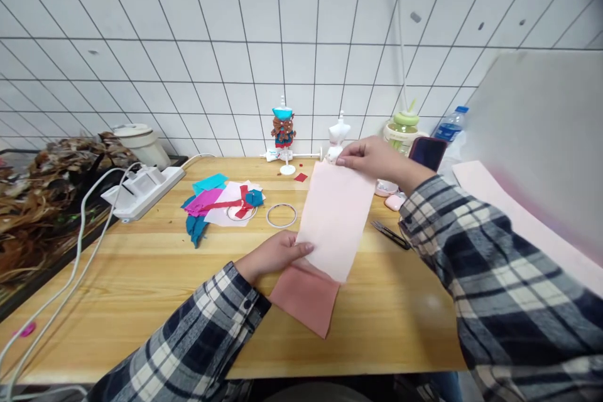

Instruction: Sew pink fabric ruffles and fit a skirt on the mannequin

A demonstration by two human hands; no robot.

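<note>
A long sheet of pale pink fabric (335,220) hangs between my hands over the table. My right hand (365,160) pinches its top edge, close to a small white dress form (340,132). Lower down, my left hand (281,251) has its thumb pressed on the sheet's left edge. A darker dusty-pink piece of fabric (308,298) shows below the pale sheet; whether the two are joined I cannot tell. Left of the sheet a metal ring (281,223) lies flat on the wood. A pair of thread snips (391,235) rests to the right.
A dressed mini dress form (283,132) stands at the back. Coloured fabric scraps (207,200) lie left of centre. A power strip (146,191) with cables sits at the left. Toward the back right are a phone (428,154), a green-lidded cup (404,129) and a water bottle (451,124).
</note>
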